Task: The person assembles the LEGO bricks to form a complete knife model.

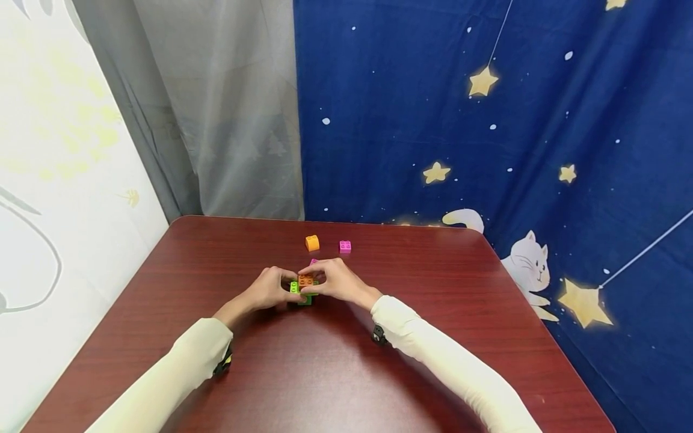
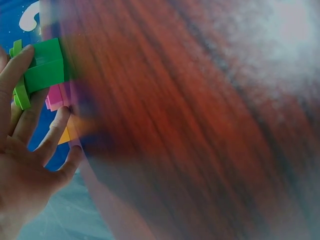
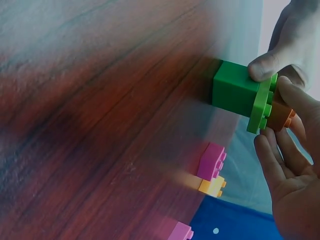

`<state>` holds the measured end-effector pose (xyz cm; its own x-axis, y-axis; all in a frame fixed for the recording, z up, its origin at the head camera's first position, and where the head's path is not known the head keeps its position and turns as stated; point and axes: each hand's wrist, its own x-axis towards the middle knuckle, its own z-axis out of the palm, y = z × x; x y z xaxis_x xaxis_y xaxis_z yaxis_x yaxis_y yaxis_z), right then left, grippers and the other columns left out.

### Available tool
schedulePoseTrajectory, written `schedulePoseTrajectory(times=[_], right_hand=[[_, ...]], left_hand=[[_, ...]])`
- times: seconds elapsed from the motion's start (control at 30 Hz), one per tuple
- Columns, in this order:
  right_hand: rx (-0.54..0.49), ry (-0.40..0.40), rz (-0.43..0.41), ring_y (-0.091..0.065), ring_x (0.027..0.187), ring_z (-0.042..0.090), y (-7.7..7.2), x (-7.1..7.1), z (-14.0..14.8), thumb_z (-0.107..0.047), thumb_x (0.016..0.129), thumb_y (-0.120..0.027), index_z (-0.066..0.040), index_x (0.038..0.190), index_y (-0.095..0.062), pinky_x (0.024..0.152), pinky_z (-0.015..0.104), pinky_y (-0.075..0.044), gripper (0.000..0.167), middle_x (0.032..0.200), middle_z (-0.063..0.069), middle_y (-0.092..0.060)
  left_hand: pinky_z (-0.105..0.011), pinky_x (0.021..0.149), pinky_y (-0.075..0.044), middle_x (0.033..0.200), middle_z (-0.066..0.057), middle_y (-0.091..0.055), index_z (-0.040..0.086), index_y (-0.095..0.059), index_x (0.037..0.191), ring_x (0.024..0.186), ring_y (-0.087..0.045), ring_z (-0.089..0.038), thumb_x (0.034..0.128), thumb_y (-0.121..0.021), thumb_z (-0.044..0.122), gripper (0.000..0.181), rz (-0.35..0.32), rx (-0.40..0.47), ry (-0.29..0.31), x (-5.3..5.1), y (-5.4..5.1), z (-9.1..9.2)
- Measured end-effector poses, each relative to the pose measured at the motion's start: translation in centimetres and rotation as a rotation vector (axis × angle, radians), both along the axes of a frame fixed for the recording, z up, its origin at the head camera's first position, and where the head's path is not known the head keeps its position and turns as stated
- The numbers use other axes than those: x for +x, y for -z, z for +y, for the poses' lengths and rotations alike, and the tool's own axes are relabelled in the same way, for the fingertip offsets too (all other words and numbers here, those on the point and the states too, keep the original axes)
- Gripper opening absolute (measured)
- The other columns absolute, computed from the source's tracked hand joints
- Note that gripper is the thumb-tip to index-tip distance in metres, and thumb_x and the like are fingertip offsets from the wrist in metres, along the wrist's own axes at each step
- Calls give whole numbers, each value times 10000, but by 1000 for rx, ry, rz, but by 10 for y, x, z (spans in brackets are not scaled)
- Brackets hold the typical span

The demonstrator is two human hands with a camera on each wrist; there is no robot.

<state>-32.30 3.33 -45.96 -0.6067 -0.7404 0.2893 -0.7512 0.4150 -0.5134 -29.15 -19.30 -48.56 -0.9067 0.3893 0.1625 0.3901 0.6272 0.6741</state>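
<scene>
A green toy building brick (image 3: 234,88) stands on the table with a flat light green plate brick (image 3: 259,109) on top. My left hand (image 1: 269,290) grips this stack from the left, its thumb against the side of the green brick. Above the plate, my right hand (image 1: 342,281) pinches an orange brick (image 1: 305,280) between thumb and fingers. The orange brick sits against the plate's studs; whether it is fully pressed down I cannot tell. Behind the hands, a magenta brick (image 3: 212,161) is partly hidden in the head view.
Farther back on the table (image 1: 325,373) lie a yellow-orange brick with a curved top (image 1: 312,243) and a pink brick (image 1: 345,247). A blue starry curtain (image 1: 390,120) and a grey curtain (image 1: 243,120) hang beyond the far edge.
</scene>
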Motion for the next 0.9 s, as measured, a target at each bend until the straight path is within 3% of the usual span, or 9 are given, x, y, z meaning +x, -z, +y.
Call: schedulePoseTrajectory(times=[0.13, 0.4, 0.63, 0.9], right_hand=[[6, 16, -3, -650, 825, 111, 0, 2, -1, -269, 863, -874, -153, 1222, -771, 715, 175, -522, 391, 1026, -56, -757], [-11, 42, -43, -677, 865, 69, 2, 3, -2, -244, 855, -882, -131, 1211, -780, 792, 288, -588, 387, 1024, -28, -761], [-11, 44, -23, -678, 880, 56, 3, 1, -3, -272, 829, -903, -148, 1185, -793, 786, 212, -560, 393, 1025, -47, -769], [-32, 42, -52, -710, 896, 149, 9, -1, -1, -276, 821, -909, -153, 1186, -793, 808, 317, -591, 403, 1026, -42, -768]], left_hand=[[-260, 713, -515, 852, 88, -750, 139, -794, 982, 815, -664, -194, 764, -944, 289, 304, -4, -1, 4, -1, 0, 0], [-242, 695, -504, 829, 106, -744, 155, -797, 959, 774, -636, -131, 765, -941, 313, 288, -2, -14, 3, -2, 0, -1], [-245, 692, -504, 828, 100, -740, 154, -796, 963, 771, -631, -142, 767, -939, 307, 286, -10, -13, 3, -1, -2, 0], [-248, 692, -517, 857, 79, -747, 123, -797, 990, 773, -626, -122, 768, -940, 314, 326, -11, -14, 21, -2, -1, 0]])
